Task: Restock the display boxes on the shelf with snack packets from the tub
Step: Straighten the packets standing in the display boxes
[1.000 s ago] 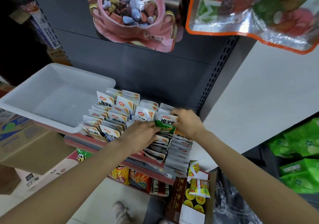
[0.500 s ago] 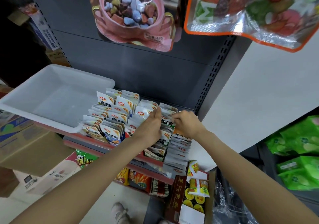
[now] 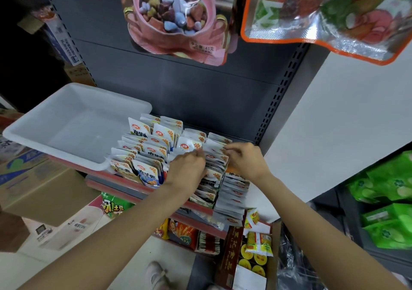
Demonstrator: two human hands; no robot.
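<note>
Reaching over the far end of a packed row, a person's left hand (image 3: 187, 169) and right hand (image 3: 247, 160) work among the white packets (image 3: 214, 171) standing in display boxes on the shelf (image 3: 124, 178). Both hands have moved farther back along the row than a second ago, and the green packet then held between them is no longer in sight. The left fingertips are bunched together, pinching the top edge of a packet near the row's far end; the right fingers curl over the packet tops just beside them, though what they grip cannot be told. The white tub (image 3: 73, 124) sits on the shelf to the left, unmoved, touching the nearest boxes. Snack bags (image 3: 182, 234) fill the lower shelf, and candy bags (image 3: 176, 19) hang above.
</note>
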